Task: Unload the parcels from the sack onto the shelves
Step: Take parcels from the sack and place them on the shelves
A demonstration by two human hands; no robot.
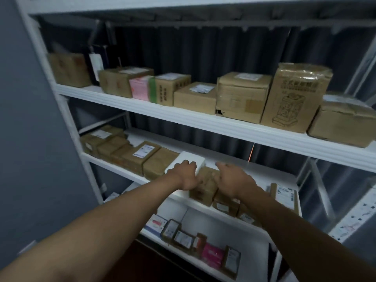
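White painted metal shelves (pixel 203 121), smooth, faint sheen along the front edge. Top row is matt brown cardboard: the tall box (pixel 295 98) wears glossy clear tape that catches light on top, and the dented box (pixel 240 96) shows torn, rough card at its lower corner. A pink pack (pixel 140 88) looks like slick plastic film. On the middle row, a white box (pixel 188 159), smooth and matt, beside dull brown parcels (pixel 138 157) with white paper labels. Behind, dark ribbed sheeting (pixel 203 51), material unclear.
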